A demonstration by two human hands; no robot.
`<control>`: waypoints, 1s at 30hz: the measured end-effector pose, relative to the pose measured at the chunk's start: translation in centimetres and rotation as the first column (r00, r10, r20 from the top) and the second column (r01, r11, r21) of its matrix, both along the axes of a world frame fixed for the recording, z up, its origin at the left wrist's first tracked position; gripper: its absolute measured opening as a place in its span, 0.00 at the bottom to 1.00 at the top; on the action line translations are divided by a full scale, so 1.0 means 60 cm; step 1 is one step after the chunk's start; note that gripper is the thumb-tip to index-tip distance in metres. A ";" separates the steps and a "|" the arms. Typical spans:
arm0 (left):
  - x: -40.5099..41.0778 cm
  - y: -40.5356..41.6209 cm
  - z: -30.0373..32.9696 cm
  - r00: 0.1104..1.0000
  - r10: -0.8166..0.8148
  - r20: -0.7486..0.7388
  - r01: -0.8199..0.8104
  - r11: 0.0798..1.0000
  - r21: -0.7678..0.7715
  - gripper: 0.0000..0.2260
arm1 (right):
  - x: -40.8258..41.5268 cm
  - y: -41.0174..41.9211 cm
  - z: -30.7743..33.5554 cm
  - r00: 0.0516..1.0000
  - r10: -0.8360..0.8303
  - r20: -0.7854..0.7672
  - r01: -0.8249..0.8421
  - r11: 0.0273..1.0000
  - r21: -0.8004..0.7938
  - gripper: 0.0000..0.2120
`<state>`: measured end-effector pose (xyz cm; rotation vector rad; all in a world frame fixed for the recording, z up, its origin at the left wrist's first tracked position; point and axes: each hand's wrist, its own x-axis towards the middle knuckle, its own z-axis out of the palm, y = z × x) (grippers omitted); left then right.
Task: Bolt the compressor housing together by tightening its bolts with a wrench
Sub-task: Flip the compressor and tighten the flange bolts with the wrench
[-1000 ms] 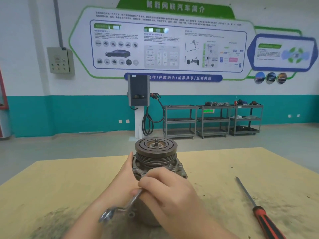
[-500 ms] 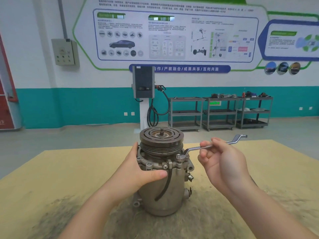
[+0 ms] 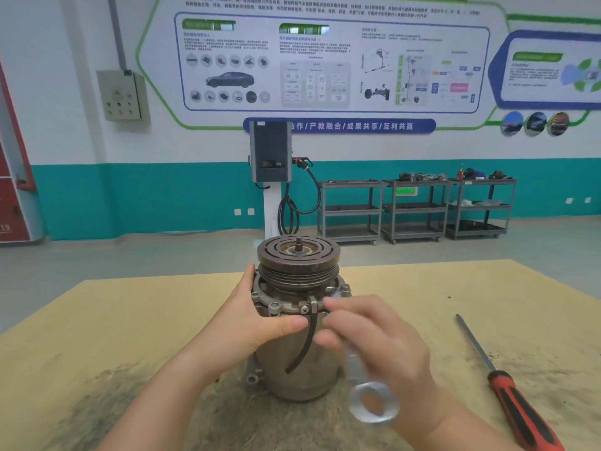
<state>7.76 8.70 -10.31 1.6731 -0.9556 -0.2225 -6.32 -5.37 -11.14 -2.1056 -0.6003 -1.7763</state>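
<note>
While left hand [image 3: 250,323] steadies compressor [image 3: 297,320], right hand [image 3: 380,340] grips blurred wrench [image 3: 367,395]

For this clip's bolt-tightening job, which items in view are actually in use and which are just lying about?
In use:
compressor, upright on the table
wrench, motion-blurred, gripped by the right hand
left hand, steadying the compressor's flange

Lying about:
red-handled screwdriver, on the table to the right
shelf carts by the far wall
charging unit
</note>
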 end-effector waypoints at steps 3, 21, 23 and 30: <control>0.002 -0.001 0.000 1.000 -0.020 0.001 0.020 1.000 -0.005 0.40 | -0.004 0.006 0.013 1.000 0.011 -0.008 -0.011 1.000 -0.005 0.16; -0.001 0.002 0.002 1.000 0.004 0.021 -0.005 1.000 0.027 0.40 | 0.014 -0.052 0.056 0.727 0.616 0.303 -0.302 -0.109 0.947 0.09; -0.002 0.001 0.003 1.000 0.011 0.021 -0.012 0.999 0.031 0.41 | 0.016 -0.040 0.039 0.796 0.550 0.251 -0.394 0.156 0.906 0.10; -0.004 0.001 0.004 1.000 0.003 0.020 -0.003 1.000 0.024 0.38 | 0.017 -0.011 0.005 0.995 0.095 0.043 -0.095 0.995 -0.017 0.21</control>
